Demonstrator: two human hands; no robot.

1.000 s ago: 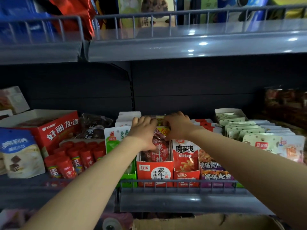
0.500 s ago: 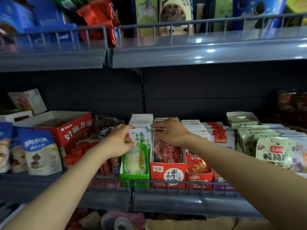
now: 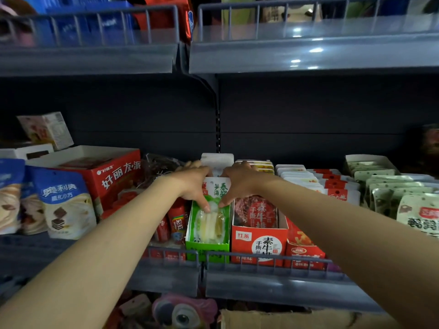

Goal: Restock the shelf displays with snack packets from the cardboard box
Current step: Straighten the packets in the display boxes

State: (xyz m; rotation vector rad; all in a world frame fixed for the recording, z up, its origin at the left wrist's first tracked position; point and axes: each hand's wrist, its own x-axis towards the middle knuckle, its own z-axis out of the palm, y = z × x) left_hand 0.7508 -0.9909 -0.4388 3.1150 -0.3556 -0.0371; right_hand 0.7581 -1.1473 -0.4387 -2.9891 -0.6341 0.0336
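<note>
The shelf [image 3: 273, 284], a grey run with a low wire rail along its front edge, fills the middle of the view, and a second shelf of the same kind hangs above it at twelve o'clock. At nine o'clock on it stands a big red carton [image 3: 111, 176] with white lettering, and blue-and-white pouches [image 3: 64, 203] lean in front of that carton. At three o'clock lie rows of pale green packets [image 3: 389, 191]. At six o'clock, under the shelf, shows the top edge of the cardboard box [image 3: 297, 320].

Just right of centre stands a red display tray [image 3: 259, 243] of dark red packets; touching its left side is a green display tray [image 3: 207, 248]. In the green tray the front bamboo-shoot packet [image 3: 212, 214] stands upright — white top, green band, pale strips showing through its window.

Both hands meet over this packet. The left hand [image 3: 193, 184] comes in from seven o'clock, its fingers curled over the stack behind and its thumb pressed on the packet's face. The right hand [image 3: 240, 181] comes in from four o'clock and mirrors it — fingers hooked over the top, thumb on the front, so each hand grasps the packets in the green tray.
</note>
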